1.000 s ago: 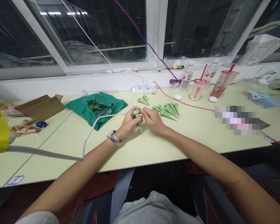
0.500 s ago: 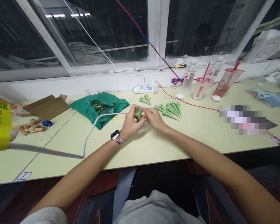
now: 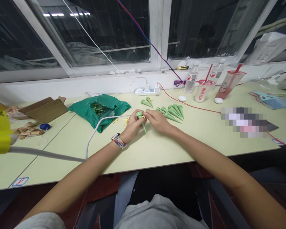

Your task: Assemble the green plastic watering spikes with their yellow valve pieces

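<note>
My left hand (image 3: 132,127) is closed around a green plant watering spike (image 3: 139,114), its capped end up and its tip pointing down toward the table. At the side of the spike shows a bit of a small yellow valve (image 3: 143,116). My right hand (image 3: 160,122) pinches at that valve, its fingertips partly covering it. More green watering spikes (image 3: 173,112) lie grouped to the right, beyond my right hand. A smaller pair of spikes (image 3: 146,102) lies farther back. Loose yellow valves (image 3: 126,121) are on the table beside my left hand.
A green plastic bag (image 3: 82,108) with green pieces inside sits on the left, a grey cable (image 3: 92,130) passing before it. Cardboard (image 3: 44,108) lies farther left. Behind is a power strip (image 3: 146,92). Drink cups (image 3: 203,92) and water bottles (image 3: 191,79) stand back right.
The spike has turned in my left hand: its tip now points down toward me and its cap faces up. My right fingers stay at the yellow valve.
</note>
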The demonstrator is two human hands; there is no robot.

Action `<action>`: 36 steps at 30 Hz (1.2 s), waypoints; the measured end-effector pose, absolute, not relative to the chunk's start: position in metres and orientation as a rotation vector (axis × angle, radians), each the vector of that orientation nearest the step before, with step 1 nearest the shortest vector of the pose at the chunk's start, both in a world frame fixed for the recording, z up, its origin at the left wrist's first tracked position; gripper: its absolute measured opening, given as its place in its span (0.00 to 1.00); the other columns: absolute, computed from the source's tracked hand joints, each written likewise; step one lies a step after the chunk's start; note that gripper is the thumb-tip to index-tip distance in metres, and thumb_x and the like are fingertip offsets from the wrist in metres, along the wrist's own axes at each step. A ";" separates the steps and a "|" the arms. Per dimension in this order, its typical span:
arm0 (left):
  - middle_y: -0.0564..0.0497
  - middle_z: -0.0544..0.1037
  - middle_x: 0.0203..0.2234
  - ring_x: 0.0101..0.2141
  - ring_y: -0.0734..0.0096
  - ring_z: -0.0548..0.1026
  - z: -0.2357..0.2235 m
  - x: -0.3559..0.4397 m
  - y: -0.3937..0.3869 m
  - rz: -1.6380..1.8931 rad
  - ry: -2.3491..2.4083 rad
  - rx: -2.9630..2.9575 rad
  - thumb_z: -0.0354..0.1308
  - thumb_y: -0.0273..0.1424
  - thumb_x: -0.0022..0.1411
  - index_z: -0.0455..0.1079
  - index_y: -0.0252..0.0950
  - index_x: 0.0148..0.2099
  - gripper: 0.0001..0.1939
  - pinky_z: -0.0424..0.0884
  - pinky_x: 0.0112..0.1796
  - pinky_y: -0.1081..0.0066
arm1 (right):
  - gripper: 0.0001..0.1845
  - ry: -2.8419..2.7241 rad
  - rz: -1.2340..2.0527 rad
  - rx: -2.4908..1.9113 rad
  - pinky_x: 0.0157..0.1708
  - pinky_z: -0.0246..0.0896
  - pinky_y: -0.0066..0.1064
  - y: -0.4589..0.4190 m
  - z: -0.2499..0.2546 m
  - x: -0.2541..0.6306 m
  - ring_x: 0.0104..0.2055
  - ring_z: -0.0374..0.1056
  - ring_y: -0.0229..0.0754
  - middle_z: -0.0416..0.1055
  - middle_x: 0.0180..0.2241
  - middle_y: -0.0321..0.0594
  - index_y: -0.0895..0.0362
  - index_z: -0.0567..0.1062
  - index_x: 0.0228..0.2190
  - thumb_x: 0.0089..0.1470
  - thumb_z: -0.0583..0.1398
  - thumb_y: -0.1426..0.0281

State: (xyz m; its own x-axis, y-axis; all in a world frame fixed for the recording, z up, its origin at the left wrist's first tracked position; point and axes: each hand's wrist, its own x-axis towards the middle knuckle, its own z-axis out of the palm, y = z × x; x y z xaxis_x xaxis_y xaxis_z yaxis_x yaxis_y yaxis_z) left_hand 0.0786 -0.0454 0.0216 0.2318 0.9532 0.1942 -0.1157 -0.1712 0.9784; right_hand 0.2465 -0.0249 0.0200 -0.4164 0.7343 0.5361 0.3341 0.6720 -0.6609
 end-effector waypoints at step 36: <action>0.58 0.69 0.34 0.22 0.77 0.74 0.016 0.065 -0.025 1.433 1.028 1.473 0.62 0.32 0.59 0.58 0.42 0.47 0.17 0.74 0.27 0.71 | 0.04 -2.013 0.602 -0.997 0.34 0.57 0.30 -0.024 0.007 0.240 0.33 0.68 0.39 0.76 0.36 0.36 0.55 0.74 0.36 0.60 0.62 0.68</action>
State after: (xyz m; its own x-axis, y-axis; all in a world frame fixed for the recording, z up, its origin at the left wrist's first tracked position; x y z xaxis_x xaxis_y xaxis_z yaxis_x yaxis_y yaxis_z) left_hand 0.0655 -0.0250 0.0162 0.0194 0.9436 0.3306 0.0114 -0.3309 0.9436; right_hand 0.2397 -0.0240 0.0068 -0.3754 0.8138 0.4436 0.4370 0.5775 -0.6896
